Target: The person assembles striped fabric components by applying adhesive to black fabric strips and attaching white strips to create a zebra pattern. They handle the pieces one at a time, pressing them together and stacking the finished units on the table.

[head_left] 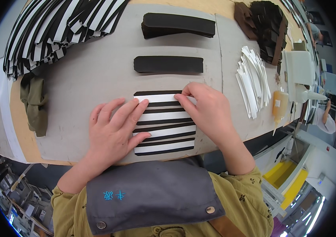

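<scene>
Several black strips lie side by side in front of me, each with a narrower white strip along its middle. On the farthest black strip (156,93), my right hand (210,110) pinches the right end of the white strip (160,98) between thumb and fingers. My left hand (111,127) is spread, its fingertips resting on the left end of that same white strip. Its thumb touches the left part of a nearer striped strip (170,131). Beyond them lie a low black stack (168,64) and a thicker black stack (177,26).
A large fanned pile of black-and-white strips (53,29) fills the far left, with an olive cloth (35,104) below it. To the right are loose white strips (253,83), a bottle of amber liquid (280,104) and dark brown pieces (270,29). The table's front edge (124,161) runs close to my apron.
</scene>
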A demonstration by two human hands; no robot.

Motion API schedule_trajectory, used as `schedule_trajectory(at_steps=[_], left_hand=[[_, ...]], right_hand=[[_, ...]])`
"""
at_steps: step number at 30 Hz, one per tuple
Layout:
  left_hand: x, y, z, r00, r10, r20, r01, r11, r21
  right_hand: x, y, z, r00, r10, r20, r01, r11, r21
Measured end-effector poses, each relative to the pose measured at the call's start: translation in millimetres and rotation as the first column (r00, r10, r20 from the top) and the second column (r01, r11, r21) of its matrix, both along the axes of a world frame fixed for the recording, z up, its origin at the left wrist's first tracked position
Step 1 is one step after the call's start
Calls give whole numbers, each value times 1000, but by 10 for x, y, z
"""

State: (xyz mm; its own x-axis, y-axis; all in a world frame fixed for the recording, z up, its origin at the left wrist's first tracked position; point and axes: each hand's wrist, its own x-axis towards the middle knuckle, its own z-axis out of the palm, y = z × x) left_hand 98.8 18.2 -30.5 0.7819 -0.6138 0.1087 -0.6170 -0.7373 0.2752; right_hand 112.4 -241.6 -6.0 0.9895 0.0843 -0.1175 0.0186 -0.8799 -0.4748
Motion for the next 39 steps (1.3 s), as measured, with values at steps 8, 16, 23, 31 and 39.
schedule_trajectory(at_steps=[8,16,23,31,39], left_hand=[[2,-19,-10,1000,-2,31,2,1000,3],[101,-166,214,996,-83,-43,79,993,-89],[394,-566,87,946,-269,-181,213,937,-277],[433,-667,-36,948,-265,-178,204,932,-299],[377,-693,-94,967,-245,-72,221,944,-247]], right_hand=[[-9,-3,19,1000,0,-5,0,1000,-16],[-259,-265,-41,935,-232,267,239,971,3],[-645,-319,-220,912,-242,332,202,968,149],[-662,-342,-345,895,-110,433,85,993,77],[-697,-326,-382,884,-98,457,106,994,8]])
